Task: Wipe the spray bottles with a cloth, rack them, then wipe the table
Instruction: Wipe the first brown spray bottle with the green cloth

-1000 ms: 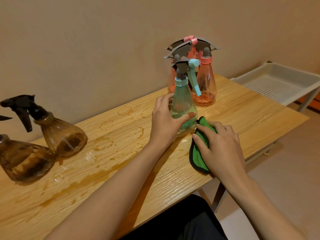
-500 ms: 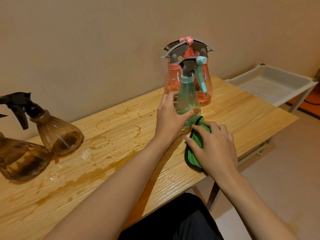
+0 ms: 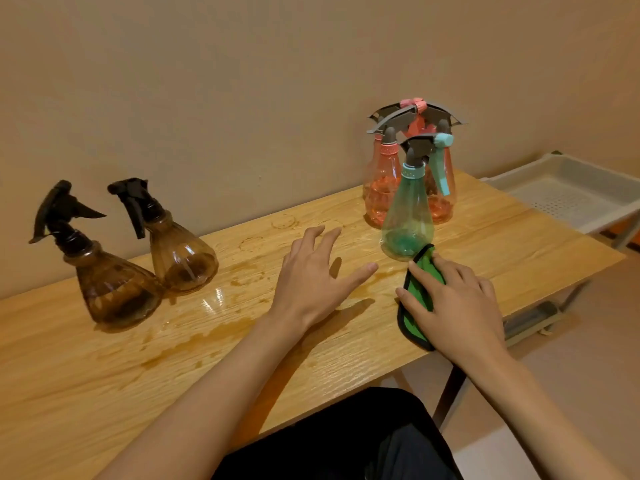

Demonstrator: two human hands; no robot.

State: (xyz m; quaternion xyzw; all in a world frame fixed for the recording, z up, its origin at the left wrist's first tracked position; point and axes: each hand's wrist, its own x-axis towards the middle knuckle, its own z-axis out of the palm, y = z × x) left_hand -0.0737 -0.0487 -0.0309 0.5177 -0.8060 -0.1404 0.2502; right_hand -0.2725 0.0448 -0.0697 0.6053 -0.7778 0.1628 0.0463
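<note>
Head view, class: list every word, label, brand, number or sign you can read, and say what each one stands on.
None can be read: no text shows anywhere.
The teal bottle, pink bottles, brown bottles, green cloth, table and grey tray show no print.

The left hand [image 3: 311, 282] and right hand [image 3: 457, 306] are bare, and so are both forearms [image 3: 221, 386] right back to the frame's lower edge. Behind the hands, between the forearms, lies black clothing [image 3: 346, 438]: plain, matte fabric with a soft fold.
</note>
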